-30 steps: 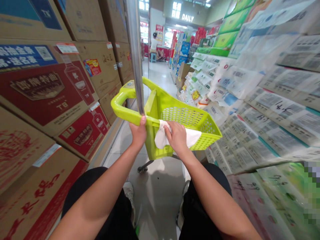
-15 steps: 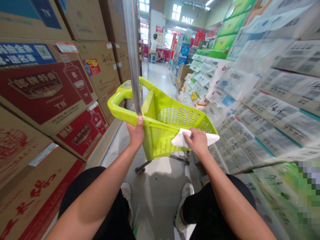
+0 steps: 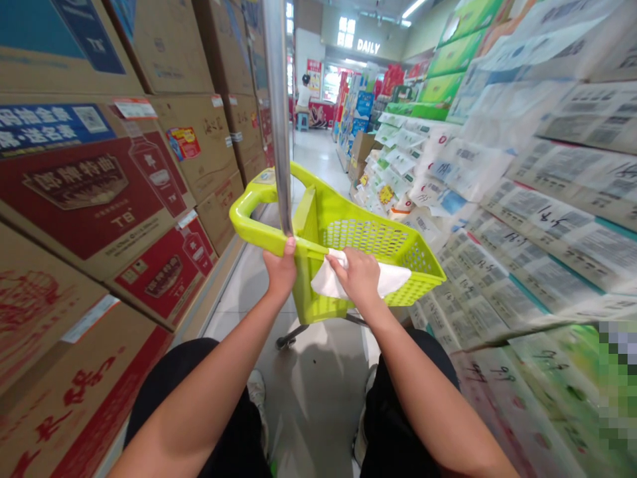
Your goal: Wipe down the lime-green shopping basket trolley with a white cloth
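A lime-green shopping cart with a perforated basket stands in front of my knees. My left hand is closed on the cart's rim, its thumb on top beside a metal pole that rises from the cart. A white cloth lies over the near rim of the basket. My right hand presses the cloth around that rim, fingers over the top and partly hidden. The cloth hangs down the outer side on both sides of the hand.
Stacked cardboard cartons line the left side. On the right rise piles of packaged tissue. Ahead, along the aisle floor, a person is near a blue stool.
My right hand has slid left along the rim with the white cloth, closer to my left hand. Cart and left hand appear slightly farther right in view.
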### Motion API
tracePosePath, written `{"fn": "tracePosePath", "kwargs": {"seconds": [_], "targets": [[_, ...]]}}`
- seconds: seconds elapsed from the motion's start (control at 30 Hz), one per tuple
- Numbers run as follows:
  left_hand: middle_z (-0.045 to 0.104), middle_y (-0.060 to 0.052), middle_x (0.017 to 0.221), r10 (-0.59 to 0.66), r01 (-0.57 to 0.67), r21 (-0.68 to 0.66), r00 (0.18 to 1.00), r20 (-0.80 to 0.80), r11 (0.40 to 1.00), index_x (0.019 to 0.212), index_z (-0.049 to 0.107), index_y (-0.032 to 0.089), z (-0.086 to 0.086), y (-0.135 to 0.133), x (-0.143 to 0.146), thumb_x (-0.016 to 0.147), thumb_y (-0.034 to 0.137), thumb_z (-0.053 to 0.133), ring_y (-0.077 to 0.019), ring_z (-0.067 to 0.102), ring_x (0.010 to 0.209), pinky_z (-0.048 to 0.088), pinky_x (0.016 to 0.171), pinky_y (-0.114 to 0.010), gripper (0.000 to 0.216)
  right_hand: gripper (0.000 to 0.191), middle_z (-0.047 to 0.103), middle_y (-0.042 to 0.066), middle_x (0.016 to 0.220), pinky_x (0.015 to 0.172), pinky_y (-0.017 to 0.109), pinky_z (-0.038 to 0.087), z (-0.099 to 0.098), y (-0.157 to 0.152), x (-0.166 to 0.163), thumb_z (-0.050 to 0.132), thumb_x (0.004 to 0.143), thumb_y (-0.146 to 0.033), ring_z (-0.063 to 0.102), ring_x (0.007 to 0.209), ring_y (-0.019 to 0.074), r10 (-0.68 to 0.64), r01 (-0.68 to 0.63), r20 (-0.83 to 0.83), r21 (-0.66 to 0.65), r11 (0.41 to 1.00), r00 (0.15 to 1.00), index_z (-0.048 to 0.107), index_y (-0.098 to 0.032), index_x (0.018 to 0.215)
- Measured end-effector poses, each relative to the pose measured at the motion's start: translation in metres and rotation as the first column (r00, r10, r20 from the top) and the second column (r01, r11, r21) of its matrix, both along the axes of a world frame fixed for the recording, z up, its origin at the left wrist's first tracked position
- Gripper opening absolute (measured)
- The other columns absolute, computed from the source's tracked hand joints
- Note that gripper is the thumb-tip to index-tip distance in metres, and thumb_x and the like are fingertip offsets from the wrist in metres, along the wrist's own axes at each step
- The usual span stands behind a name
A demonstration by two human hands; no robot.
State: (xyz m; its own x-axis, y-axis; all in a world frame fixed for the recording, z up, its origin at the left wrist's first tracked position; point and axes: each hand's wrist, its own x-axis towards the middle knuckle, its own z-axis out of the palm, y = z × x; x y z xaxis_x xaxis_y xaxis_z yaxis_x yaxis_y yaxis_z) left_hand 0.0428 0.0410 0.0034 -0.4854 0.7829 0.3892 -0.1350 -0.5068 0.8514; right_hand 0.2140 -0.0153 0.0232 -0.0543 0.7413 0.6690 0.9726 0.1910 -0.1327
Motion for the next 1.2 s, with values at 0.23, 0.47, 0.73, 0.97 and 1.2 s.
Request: {"fn": "tracePosePath", "kwargs": {"seconds": [0.23,0.47,0.73,0.97,1.2], "targets": [[0.070,-0.006,0.079,0.063,-0.063,0.001,0.998,0.032,0.998,0.083,0.068,0.014,-0.006,0.011,-0.018,0.075,0.058,0.074,-0.0192,0.067,0.074,0.056,0.074,-0.033,0.045,0.055,0.073,0.007,0.079,0.070,0.031,0.027,-0.008,-0.008,0.041,0.046,0.103,-0.067,0.063,0.075,0.0203,-0.058,0.067,0.094,-0.090,0.994,0.994,0.065,-0.021,0.080],[0.072,-0.008,0.088,0.076,-0.077,0.018,0.994,0.081,0.997,0.089,0.070,0.014,-0.002,0.008,-0.018,0.073,0.057,0.076,-0.0196,0.068,0.078,0.057,0.078,-0.033,0.047,0.057,0.073,0.008,0.080,0.073,0.032,0.027,-0.020,-0.016,0.108,0.049,0.101,-0.070,0.064,0.080,0.0229,-0.177,0.209,0.175,-0.183,0.961,0.968,0.065,-0.019,0.079],[0.074,-0.011,0.092,0.084,-0.082,-0.050,0.995,0.045,0.995,0.091,0.069,0.015,-0.002,0.001,-0.004,0.075,0.064,0.071,-0.0234,0.070,0.083,0.057,0.078,-0.036,0.052,0.058,0.077,0.012,0.089,0.073,0.033,0.028,-0.006,-0.008,0.101,0.050,0.099,-0.072,0.068,0.083,0.0250,-0.216,0.285,0.241,-0.305,0.908,0.946,0.071,-0.018,0.088],[0.072,-0.010,0.090,0.166,-0.164,-0.082,0.986,0.021,0.983,0.087,0.065,0.015,0.003,0.002,-0.009,0.072,0.066,0.073,-0.0243,0.070,0.084,0.057,0.081,-0.038,0.053,0.063,0.079,0.014,0.092,0.072,0.032,0.030,0.004,0.013,0.044,0.042,0.101,-0.073,0.070,0.084,0.0241,-0.113,0.157,0.158,-0.305,0.939,0.981,0.073,-0.019,0.092],[0.074,-0.009,0.095,0.026,-0.027,0.010,0.999,0.044,1.000,0.093,0.067,0.017,-0.005,-0.007,-0.009,0.077,0.060,0.071,-0.0233,0.071,0.090,0.058,0.085,-0.036,0.047,0.062,0.078,0.010,0.089,0.071,0.030,0.029,0.013,0.014,-0.005,0.039,0.103,-0.072,0.069,0.084,0.0224,0.030,-0.021,0.037,-0.222,0.975,0.999,0.069,-0.021,0.087]]}}
